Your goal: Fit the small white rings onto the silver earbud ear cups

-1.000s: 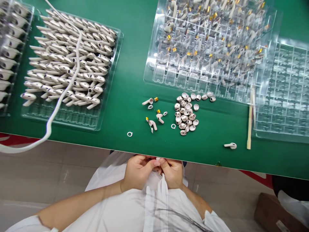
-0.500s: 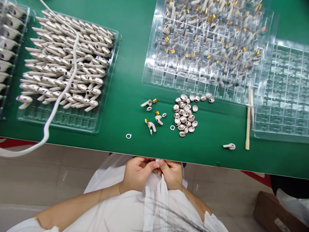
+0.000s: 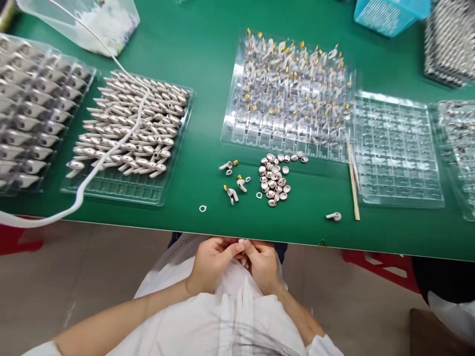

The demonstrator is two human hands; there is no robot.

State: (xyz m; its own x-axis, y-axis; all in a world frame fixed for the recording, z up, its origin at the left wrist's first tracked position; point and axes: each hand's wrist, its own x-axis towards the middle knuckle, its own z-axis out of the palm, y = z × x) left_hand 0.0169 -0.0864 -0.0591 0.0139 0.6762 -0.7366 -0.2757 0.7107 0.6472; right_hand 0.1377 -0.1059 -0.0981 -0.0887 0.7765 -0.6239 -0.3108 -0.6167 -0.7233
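At the table's front edge my left hand [image 3: 211,262] and my right hand [image 3: 264,264] meet, thumbs and fingers closed in a pinch. Between the thumb tips shows a bit of a small white earbud part [image 3: 242,241]; the rest of it is hidden by my fingers. Just beyond lie earbud stems with gold flex tabs, one of them a curved stem [image 3: 232,194]. A pile of round earbud caps [image 3: 274,180] sits to their right. Two thin white rings lie near, one a flat ring [image 3: 202,208] on the left. A single whole earbud [image 3: 334,216] rests at the right.
A tray of earbud shells [image 3: 128,133] stands left, crossed by a white cord [image 3: 139,116]. A clear tray of flex-tabbed parts [image 3: 237,133] stands at the back. Further right are a wooden stick [image 3: 354,190], a clear gridded tray [image 3: 403,202] and a blue basket [image 3: 388,22].
The camera view has shifted and widened, so more of the table's back and sides shows. Both hands keep their pinch on the small white part at the table edge.
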